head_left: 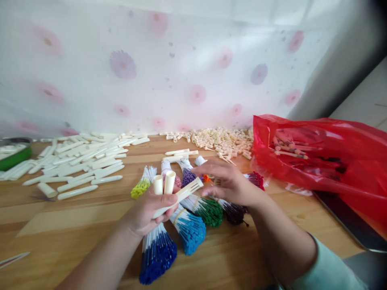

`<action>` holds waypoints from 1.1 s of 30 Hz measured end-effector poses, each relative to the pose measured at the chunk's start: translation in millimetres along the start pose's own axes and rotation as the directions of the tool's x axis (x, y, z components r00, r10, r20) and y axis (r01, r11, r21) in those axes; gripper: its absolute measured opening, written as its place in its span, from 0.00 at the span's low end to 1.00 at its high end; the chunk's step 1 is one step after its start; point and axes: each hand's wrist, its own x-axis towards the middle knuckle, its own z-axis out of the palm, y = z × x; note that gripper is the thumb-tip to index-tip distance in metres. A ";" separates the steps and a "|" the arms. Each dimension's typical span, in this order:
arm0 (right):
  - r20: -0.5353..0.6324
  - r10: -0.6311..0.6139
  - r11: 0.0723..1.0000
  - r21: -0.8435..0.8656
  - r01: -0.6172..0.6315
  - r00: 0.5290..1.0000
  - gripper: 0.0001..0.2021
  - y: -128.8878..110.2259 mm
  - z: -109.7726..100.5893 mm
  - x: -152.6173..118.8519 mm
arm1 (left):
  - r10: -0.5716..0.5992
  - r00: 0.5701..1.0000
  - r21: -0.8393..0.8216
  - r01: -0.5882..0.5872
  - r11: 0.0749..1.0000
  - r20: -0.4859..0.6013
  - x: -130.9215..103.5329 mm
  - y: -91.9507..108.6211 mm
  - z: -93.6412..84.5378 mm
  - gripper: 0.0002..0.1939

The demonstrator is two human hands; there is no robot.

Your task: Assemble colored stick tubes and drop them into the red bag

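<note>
Several cream plastic tubes [169, 182] are held in my left hand [155, 207], two with open round ends up. A slotted tube [190, 190] lies slanted between its thumb and fingers, its slotted end toward the right. My right hand [228, 183] hovers just right of that end, its fingers apart and holding nothing visible. Beneath the hands lie bundles of white-stemmed sticks with coloured tips: dark blue [158, 255], light blue [189, 229], green [208, 210], dark maroon [234, 211] and yellow-green [141, 187].
Cream tubes [90, 157] are piled at left beside a green bowl [18, 159]. Small slotted pieces [223, 139] lie at the back. A red plastic bag [329, 161] holds assembled pieces at right, over a dark flat object [347, 221]. Tweezers [13, 259] lie at lower left.
</note>
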 end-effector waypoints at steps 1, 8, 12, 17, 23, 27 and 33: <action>0.030 -0.024 1.000 -0.016 0.025 0.999 0.20 -1.1 -1.2 -0.9 | -0.012 1.000 -0.026 0.013 1.000 0.016 -0.6 0.2 -1.2 0.19; -0.012 0.062 0.994 0.095 -0.061 0.998 0.08 -0.5 14.5 -0.4 | -0.016 1.000 0.122 0.014 0.992 0.021 -5.0 3.8 0.6 0.18; 0.025 0.220 0.946 0.237 -0.220 0.975 0.09 4.0 16.2 -2.5 | 0.086 0.996 0.447 -0.069 0.892 -0.018 -5.3 4.4 -1.5 0.16; 0.048 0.286 0.933 0.213 -0.290 0.957 0.11 9.0 16.7 -4.3 | 0.138 0.990 0.650 -0.092 0.754 -0.020 -5.3 6.2 -2.5 0.14; -0.025 0.241 0.955 0.184 -0.232 0.970 0.13 13.7 21.2 -2.0 | 0.195 0.981 0.685 -0.159 0.711 0.026 -2.8 6.4 -6.2 0.14; -0.119 0.112 0.987 -0.101 -0.124 0.987 0.10 12.0 19.3 0.1 | 0.049 0.994 0.358 -0.082 0.930 0.099 -2.0 4.5 -10.1 0.21; -0.172 0.146 0.961 -0.207 -0.181 0.974 0.11 6.2 33.4 -2.8 | 0.245 0.963 0.573 -0.137 0.808 -0.115 8.2 0.5 -7.0 0.20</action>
